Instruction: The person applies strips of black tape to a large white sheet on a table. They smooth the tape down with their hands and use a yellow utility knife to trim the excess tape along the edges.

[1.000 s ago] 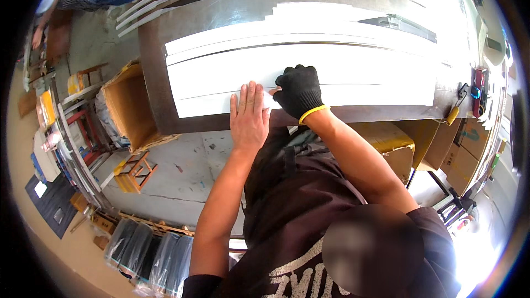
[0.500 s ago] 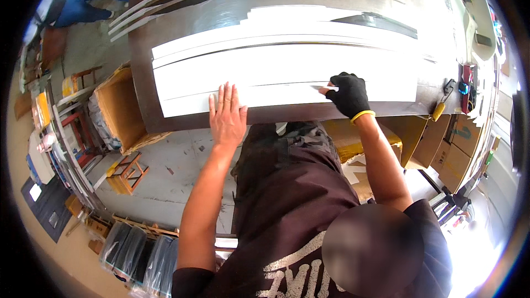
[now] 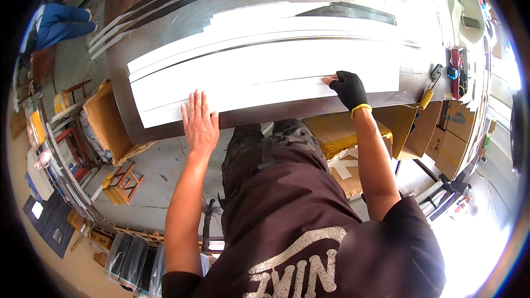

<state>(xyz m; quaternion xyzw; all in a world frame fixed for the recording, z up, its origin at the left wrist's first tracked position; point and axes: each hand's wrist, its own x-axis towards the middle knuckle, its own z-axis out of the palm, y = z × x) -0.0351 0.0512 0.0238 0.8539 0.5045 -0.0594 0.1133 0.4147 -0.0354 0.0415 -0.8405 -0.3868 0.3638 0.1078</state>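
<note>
Long white sheets or strips lie across the dark table in front of me, with a thin line running lengthwise along them. My left hand rests flat near the left end of the nearest strip, fingers stretched out and pressing on it. Toward the right end, my right hand, in a black fingerless glove with a yellow cuff, is closed with its fingertips down at the thin line. Whatever it may pinch is too small to make out.
Dark and pale strips lie at the far left of the table. A yellow-handled tool sits at its right edge. Open cardboard boxes stand left and right below the edge. A person in blue trousers is at the far left.
My right hand has slid to the right along the thin line. My left hand stays flat near the strip's left end. The whole view has shifted and tilted slightly.
</note>
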